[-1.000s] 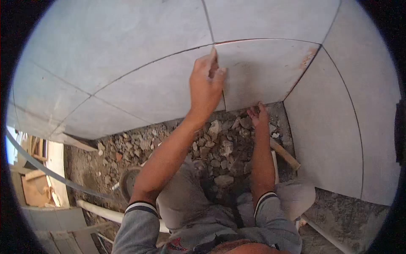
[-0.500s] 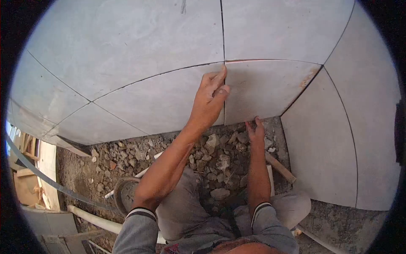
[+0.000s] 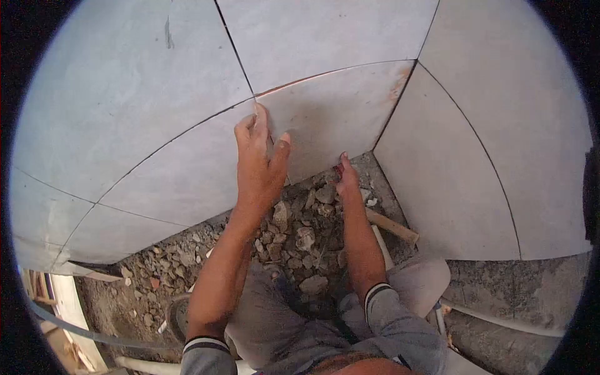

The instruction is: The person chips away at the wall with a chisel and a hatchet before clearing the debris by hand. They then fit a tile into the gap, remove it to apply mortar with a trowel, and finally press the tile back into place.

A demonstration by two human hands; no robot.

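My left hand (image 3: 259,159) rests on the grey wall tile (image 3: 331,112) near its upper left corner. Its forefinger points up along the vertical joint, the thumb stands apart, and it grips nothing. Low down, my right hand (image 3: 347,181) is at the bottom edge of the same tile, with its fingers bent together. Something small and dark reddish shows by those fingertips; I cannot make out what it is. A thin reddish-brown gap runs along the tile's top edge, widest at the left.
Broken stones (image 3: 306,240) lie along the wall's foot between my knees. A wooden piece (image 3: 392,226) leans near the corner, beside the tiled side wall (image 3: 462,169). A round container (image 3: 178,315) stands by my left arm, and a white pipe (image 3: 147,365) lies at lower left.
The view has swung right, so the wall and both hands appear further left. My left hand has slid slightly down from the tile corner, and my right hand's fingers have drawn closer together.
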